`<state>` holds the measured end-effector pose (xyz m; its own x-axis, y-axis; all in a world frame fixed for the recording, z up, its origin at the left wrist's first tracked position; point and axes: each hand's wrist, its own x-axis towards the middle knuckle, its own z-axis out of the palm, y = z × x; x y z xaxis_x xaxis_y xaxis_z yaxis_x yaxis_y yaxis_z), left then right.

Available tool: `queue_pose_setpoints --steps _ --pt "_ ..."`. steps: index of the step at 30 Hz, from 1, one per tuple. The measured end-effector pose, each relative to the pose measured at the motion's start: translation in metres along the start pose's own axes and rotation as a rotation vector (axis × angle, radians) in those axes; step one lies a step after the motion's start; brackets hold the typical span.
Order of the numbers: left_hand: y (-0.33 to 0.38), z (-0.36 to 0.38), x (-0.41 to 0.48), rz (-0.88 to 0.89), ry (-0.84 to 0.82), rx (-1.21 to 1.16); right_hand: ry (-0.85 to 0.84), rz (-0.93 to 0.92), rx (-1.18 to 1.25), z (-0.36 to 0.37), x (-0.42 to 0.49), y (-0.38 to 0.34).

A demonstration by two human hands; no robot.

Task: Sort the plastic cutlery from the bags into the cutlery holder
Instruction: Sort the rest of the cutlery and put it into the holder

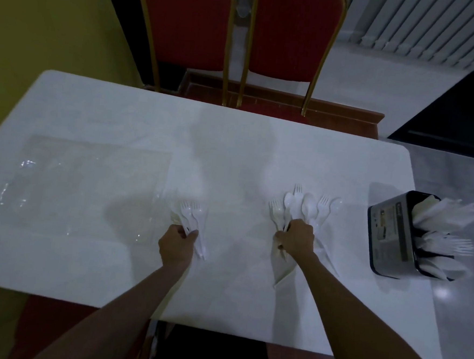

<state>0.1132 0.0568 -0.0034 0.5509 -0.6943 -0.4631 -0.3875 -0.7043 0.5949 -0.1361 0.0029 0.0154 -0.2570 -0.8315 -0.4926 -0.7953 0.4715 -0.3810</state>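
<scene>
My left hand (176, 245) is closed around a small bunch of white plastic forks (190, 214), tines pointing away from me. To its right, my right hand (297, 238) grips a larger fan of white plastic forks and spoons (304, 206) by the handles, low over the white table (233, 139). The black cutlery holder (389, 232) stands at the table's right edge and holds white forks, spoons and knives in separate sections. Empty clear plastic bags (70, 184) lie flat on the left of the table.
Two red chairs with gold frames (240, 39) stand behind the table's far edge. A yellow wall is on the left, a grey floor on the right. The holder sits very close to the table's right edge.
</scene>
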Motion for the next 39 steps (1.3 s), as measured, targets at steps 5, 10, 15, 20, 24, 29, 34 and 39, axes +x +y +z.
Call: queue_pose_setpoints --steps 5,10,15,20,24,29,34,39 --pt "0.006 -0.001 0.008 0.055 -0.062 0.072 -0.021 -0.027 0.15 0.0 -0.004 0.002" --pt "0.013 -0.003 0.006 0.172 -0.2 0.138 -0.011 -0.002 0.319 -0.004 -0.005 0.002" --pt "0.024 0.004 0.002 0.116 -0.172 0.17 -0.069 0.015 0.405 -0.007 -0.009 -0.004" --pt "0.03 0.01 0.001 0.189 -0.178 0.346 -0.107 0.026 0.463 -0.005 -0.011 -0.008" --pt "0.043 0.01 0.0 0.19 -0.193 0.417 -0.137 0.033 0.477 -0.007 -0.011 -0.006" --pt "0.04 0.01 0.004 0.164 -0.254 0.377 -0.182 0.09 0.571 -0.013 -0.015 -0.003" --pt "0.039 0.015 0.007 0.051 -0.271 0.258 -0.208 0.099 0.467 -0.009 -0.012 0.006" --pt "0.057 0.027 0.004 -0.001 -0.174 0.295 -0.215 0.061 0.404 -0.006 -0.01 0.007"
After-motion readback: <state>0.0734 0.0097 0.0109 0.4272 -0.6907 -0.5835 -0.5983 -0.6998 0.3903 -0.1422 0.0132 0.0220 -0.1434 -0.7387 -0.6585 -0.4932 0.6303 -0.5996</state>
